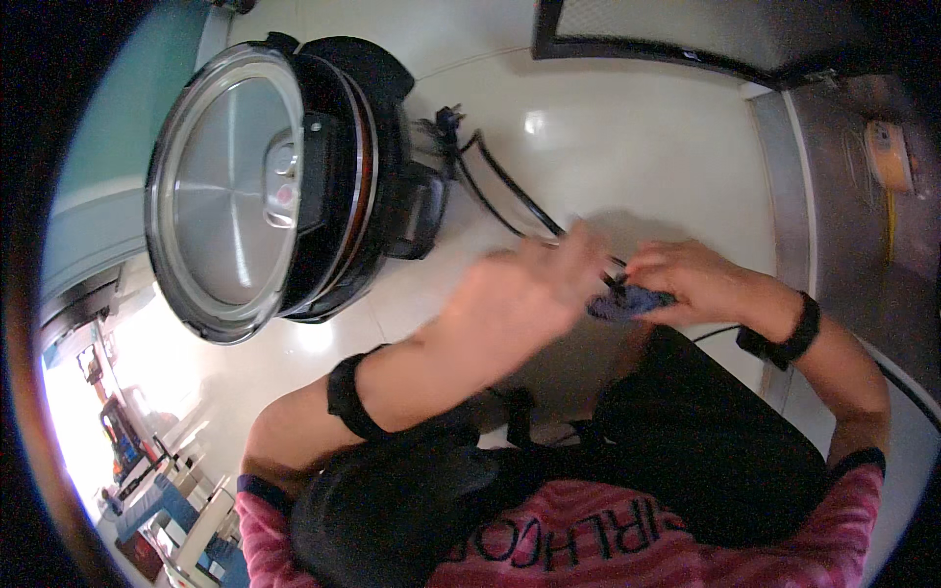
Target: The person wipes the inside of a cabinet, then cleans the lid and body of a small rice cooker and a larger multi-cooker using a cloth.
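An electric pressure cooker [353,184] with a black body stands at the upper left, the steel inner face of its lid [228,191] turned to the left. A black power cord [507,180] runs over the floor from near its plug [448,123] towards my hands. My left hand [514,301], blurred, is over the cord, and its grip does not show clearly. To the right, my right hand [687,283] pinches a small dark blue, cloth-like thing [628,303] beside a dark piece of cord. Part of that thing is hidden by the fingers.
A black-framed panel [662,62] crosses the top right. Along the right side is a metal-edged cabinet [838,220] with an orange item [889,158]. A teal panel [140,103] stands behind the cooker. Assorted furniture and goods show at the lower left. My knees are below my hands.
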Demonstrator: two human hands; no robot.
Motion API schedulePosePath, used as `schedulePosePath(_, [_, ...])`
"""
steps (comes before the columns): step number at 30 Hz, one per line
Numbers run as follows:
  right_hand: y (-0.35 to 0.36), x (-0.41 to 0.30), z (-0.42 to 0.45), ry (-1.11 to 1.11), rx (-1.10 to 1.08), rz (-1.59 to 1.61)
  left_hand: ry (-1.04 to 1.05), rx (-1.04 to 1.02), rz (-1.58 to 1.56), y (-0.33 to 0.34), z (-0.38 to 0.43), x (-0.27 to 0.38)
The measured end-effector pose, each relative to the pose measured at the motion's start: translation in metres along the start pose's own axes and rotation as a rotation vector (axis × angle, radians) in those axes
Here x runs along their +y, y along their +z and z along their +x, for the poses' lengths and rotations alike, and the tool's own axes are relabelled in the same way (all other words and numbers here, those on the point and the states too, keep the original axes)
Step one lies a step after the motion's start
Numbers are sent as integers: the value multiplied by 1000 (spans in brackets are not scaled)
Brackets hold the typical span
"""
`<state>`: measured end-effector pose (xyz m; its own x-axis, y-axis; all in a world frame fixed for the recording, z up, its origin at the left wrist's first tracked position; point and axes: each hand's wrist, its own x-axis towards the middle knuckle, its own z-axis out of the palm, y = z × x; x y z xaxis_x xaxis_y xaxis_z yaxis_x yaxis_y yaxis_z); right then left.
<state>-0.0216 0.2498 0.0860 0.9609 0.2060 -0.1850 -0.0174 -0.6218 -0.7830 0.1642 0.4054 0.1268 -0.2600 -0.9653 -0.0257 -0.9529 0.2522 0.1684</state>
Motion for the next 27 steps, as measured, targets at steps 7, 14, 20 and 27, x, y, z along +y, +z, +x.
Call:
schedulePosePath(7, [-40, -55, 27, -113, 227, 161, 113, 195, 38, -60, -3, -13])
schedulePosePath(14, [-4, 9, 52, -62, 357, 11, -72, 474, 38, -52, -15, -44])
schedulePosePath(20, [24, 25, 111, 84, 340, 367, -198, 618, -89, -65, -16, -46])
schedulePosePath(27, [74, 39, 148, 171, 550, 121, -282, 614, -140, -67, -25, -40])
